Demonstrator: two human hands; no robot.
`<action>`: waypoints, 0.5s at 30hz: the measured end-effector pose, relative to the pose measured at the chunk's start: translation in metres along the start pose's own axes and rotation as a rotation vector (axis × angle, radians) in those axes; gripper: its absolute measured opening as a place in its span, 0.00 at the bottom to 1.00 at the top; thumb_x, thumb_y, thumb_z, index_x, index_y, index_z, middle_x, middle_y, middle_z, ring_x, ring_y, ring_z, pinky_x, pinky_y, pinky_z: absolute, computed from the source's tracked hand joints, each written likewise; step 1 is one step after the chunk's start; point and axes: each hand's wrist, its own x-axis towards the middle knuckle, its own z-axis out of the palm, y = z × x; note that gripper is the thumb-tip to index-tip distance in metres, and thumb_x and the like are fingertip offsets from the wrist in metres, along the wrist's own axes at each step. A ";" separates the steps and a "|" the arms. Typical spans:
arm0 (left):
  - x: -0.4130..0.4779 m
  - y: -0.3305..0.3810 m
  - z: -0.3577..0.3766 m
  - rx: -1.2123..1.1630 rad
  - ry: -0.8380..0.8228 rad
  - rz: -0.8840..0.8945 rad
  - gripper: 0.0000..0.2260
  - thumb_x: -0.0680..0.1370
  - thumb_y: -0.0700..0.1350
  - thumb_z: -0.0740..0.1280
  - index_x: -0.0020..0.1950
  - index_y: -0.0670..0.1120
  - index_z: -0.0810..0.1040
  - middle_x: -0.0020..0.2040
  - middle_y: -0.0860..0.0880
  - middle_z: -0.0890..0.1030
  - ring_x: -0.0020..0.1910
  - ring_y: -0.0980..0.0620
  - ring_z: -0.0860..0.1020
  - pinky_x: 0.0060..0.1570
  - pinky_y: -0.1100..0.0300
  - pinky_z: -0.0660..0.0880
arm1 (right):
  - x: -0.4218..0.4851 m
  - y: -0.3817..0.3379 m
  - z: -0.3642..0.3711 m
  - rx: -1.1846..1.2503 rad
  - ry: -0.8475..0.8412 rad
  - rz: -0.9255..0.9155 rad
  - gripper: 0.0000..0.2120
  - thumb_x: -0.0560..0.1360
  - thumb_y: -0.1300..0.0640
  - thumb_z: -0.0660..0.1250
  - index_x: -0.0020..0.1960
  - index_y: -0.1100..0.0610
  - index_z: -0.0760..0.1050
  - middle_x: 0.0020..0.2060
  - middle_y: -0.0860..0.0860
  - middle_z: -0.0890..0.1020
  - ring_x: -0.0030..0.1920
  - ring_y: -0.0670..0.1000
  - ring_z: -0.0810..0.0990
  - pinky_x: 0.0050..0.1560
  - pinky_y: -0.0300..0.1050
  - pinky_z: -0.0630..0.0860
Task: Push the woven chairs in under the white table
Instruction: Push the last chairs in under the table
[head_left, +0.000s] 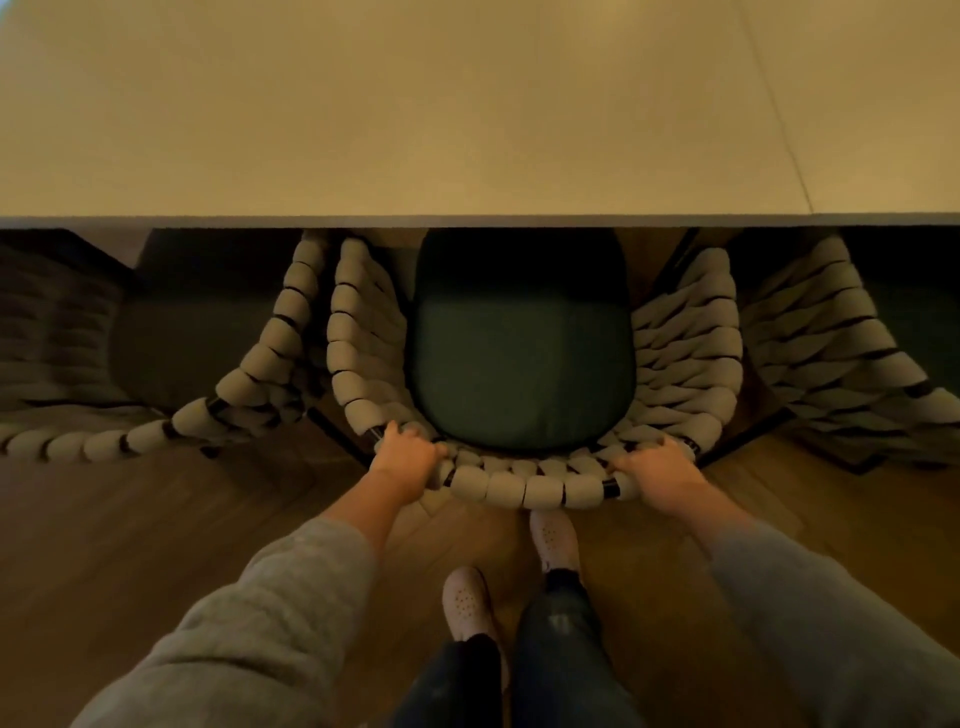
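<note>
A woven chair (524, 488) with thick pale rope wrapped on a dark frame and a dark green seat cushion (522, 364) stands straight in front of me. The front of its seat is under the edge of the white table (467, 114). My left hand (405, 457) grips the left part of the curved backrest rim. My right hand (657, 470) grips the right part of the same rim. Both arms are stretched forward in grey sleeves.
A second woven chair (249, 374) stands to the left, a third (841, 338) to the right, both partly under the table. My two feet in pale shoes (553, 540) are on the wooden floor (130, 545) just behind the middle chair.
</note>
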 end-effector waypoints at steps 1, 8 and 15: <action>0.000 0.000 0.001 -0.002 0.007 -0.004 0.20 0.81 0.50 0.61 0.73 0.55 0.66 0.68 0.47 0.73 0.69 0.44 0.67 0.69 0.44 0.59 | -0.002 -0.001 -0.001 0.012 0.005 0.001 0.22 0.79 0.56 0.60 0.71 0.44 0.65 0.65 0.47 0.76 0.68 0.52 0.71 0.73 0.55 0.58; 0.007 0.013 -0.017 -0.024 0.047 -0.020 0.20 0.80 0.49 0.61 0.73 0.55 0.66 0.66 0.47 0.74 0.67 0.44 0.68 0.67 0.45 0.61 | -0.004 0.019 -0.016 0.014 -0.016 0.009 0.23 0.78 0.56 0.63 0.70 0.41 0.66 0.63 0.46 0.77 0.68 0.52 0.71 0.73 0.57 0.57; 0.016 0.020 -0.029 -0.054 0.040 -0.049 0.21 0.80 0.49 0.63 0.73 0.56 0.65 0.66 0.47 0.74 0.67 0.44 0.68 0.66 0.44 0.61 | 0.005 0.036 -0.026 -0.060 -0.035 -0.029 0.20 0.77 0.57 0.64 0.67 0.42 0.68 0.62 0.46 0.77 0.67 0.52 0.71 0.71 0.57 0.59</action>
